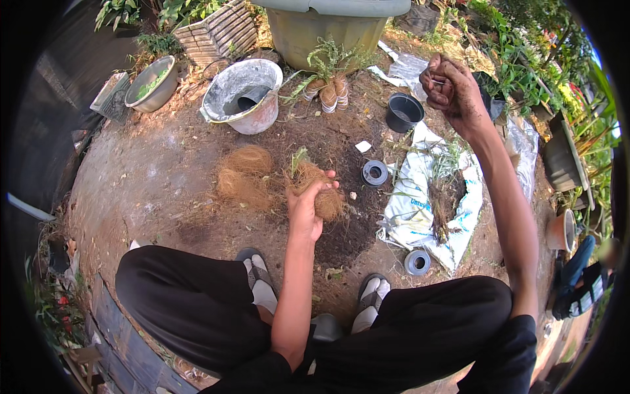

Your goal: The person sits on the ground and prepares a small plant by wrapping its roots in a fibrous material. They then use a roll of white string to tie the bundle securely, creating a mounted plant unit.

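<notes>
My left hand [310, 204] grips a ball of brown coconut fibre [329, 203] with a small green plant [298, 158] sticking out at its top. Raised at the upper right, my soil-covered right hand [452, 91] has its fingers curled around a thin pale strand [437, 82]; most of it is hidden. Left of the ball lie loose clumps of coconut fibre [245, 177] on the ground. A grey spool [374, 174] is to the ball's right, and a second grey spool [417, 262] lies nearer my foot. Fibre balls bound with white string [328, 94], with ferns growing from them, stand farther off.
A white sack [411, 207] carries uprooted plants [440, 197] with bare roots. Beyond are a black pot [404, 113], a stained bucket [246, 123] with a dark container inside, and a large planter [325, 37]. A basin [152, 86] stands far left. Another person [583, 280] is at the right edge.
</notes>
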